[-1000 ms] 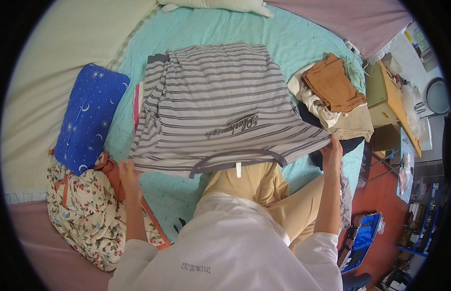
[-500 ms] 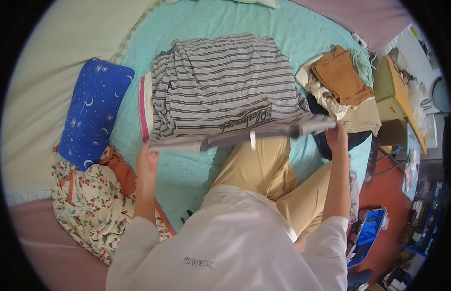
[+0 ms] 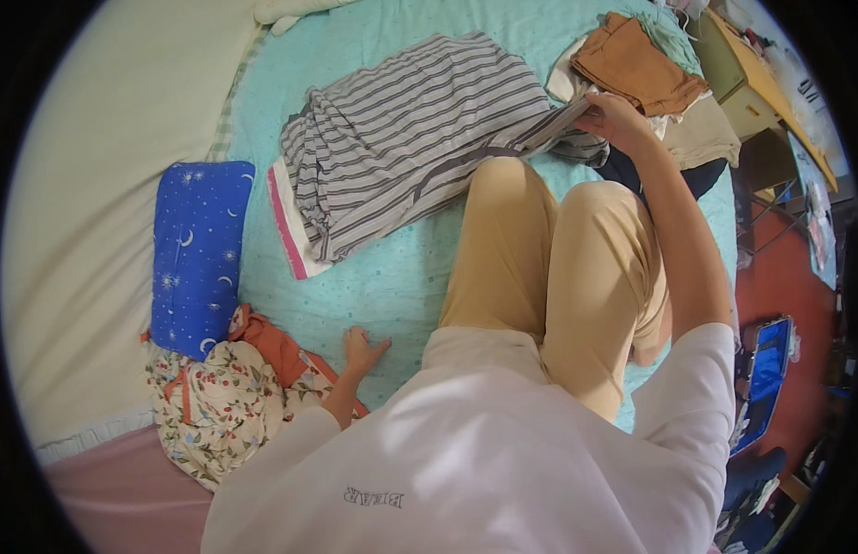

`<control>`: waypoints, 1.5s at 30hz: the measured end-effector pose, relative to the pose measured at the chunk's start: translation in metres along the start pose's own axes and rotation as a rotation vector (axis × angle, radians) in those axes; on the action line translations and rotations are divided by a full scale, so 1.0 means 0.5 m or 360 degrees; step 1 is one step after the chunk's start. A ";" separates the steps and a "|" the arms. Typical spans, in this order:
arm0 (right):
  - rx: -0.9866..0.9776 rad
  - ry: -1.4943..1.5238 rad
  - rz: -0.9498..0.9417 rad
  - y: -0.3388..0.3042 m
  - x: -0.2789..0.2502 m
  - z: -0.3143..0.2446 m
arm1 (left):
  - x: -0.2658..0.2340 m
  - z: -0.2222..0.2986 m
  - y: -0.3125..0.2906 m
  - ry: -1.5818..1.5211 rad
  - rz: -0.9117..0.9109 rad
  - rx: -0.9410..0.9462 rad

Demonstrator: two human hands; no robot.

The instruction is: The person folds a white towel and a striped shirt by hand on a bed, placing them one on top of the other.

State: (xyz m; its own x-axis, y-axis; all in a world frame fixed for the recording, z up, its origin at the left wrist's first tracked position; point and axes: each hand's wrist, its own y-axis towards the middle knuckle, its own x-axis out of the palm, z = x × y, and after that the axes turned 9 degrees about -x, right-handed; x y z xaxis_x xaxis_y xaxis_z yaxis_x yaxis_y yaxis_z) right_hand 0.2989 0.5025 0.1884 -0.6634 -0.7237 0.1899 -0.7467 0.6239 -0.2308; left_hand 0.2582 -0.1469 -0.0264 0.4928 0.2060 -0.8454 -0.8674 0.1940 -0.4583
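A grey shirt with dark stripes (image 3: 429, 120) is spread on the turquoise bed sheet (image 3: 392, 277), its near edge slanting up to the right. My right hand (image 3: 616, 122) grips the shirt's right corner, pulling that part into a narrow taut strip close to the folded clothes. My left hand (image 3: 362, 351) holds nothing and leans on the sheet beside my hip, thumb and fingers apart. From under the shirt's left side sticks out a white cloth with a pink edge (image 3: 289, 226).
Folded brown trousers (image 3: 637, 65) top a pile of clothes at the far right. On the left lie a blue pillow (image 3: 200, 249) with moons and stars and a crumpled floral cloth (image 3: 221, 406). My bent knees (image 3: 512, 189) rise against the shirt's near edge. A wooden desk (image 3: 761, 78) stands beyond the bed.
My left hand has let go of the shirt and come down to the sheet near my hip. My right hand still holds its corner, now farther away. My knees have come up.
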 end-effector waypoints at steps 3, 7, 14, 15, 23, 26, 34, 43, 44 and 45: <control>-0.0012 -0.0033 0.0085 0.031 -0.014 0.017 | -0.001 0.025 0.032 -0.0005 -0.0031 -0.0193; -0.0008 -0.0060 0.0317 0.066 -0.096 0.028 | -0.001 0.048 0.039 -0.0085 -0.0077 -0.0154; 0.0200 0.0014 -0.0084 -0.001 -0.128 0.091 | 0.025 -0.093 0.051 -0.0530 -0.0251 0.0219; 0.0188 -0.0026 -0.0054 -0.001 -0.159 0.111 | 0.021 -0.084 0.054 -0.0649 -0.0403 0.0199; -0.0794 -0.1780 0.0090 0.164 -0.104 0.218 | -0.273 -0.143 0.192 -0.0486 0.0750 -0.0340; -0.0893 -0.1733 0.0198 0.230 -0.118 0.224 | -0.346 0.101 0.328 -0.0695 0.0867 0.0140; -0.0936 -0.1556 0.0025 0.418 0.033 0.211 | -0.367 0.335 0.514 -0.0200 0.0755 0.0434; -0.0634 -0.1429 -0.0015 0.733 0.052 0.261 | -0.446 0.274 0.656 -0.0005 0.1832 -0.0042; -0.0492 -0.1289 0.0031 0.751 0.066 0.267 | -0.461 0.336 0.672 -0.0197 0.1712 0.0234; -0.0353 -0.1148 0.0080 0.768 0.078 0.267 | -0.472 0.398 0.682 -0.0234 0.1626 0.0548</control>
State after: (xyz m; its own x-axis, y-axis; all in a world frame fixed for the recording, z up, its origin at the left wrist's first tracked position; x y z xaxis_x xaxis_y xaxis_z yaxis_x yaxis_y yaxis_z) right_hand -0.0072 0.6742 -0.0204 -0.5578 -0.6587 -0.5050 -0.7591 0.6509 -0.0105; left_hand -0.1401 0.0613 0.0714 -0.4267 0.5311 -0.7321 -0.8175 0.1197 0.5633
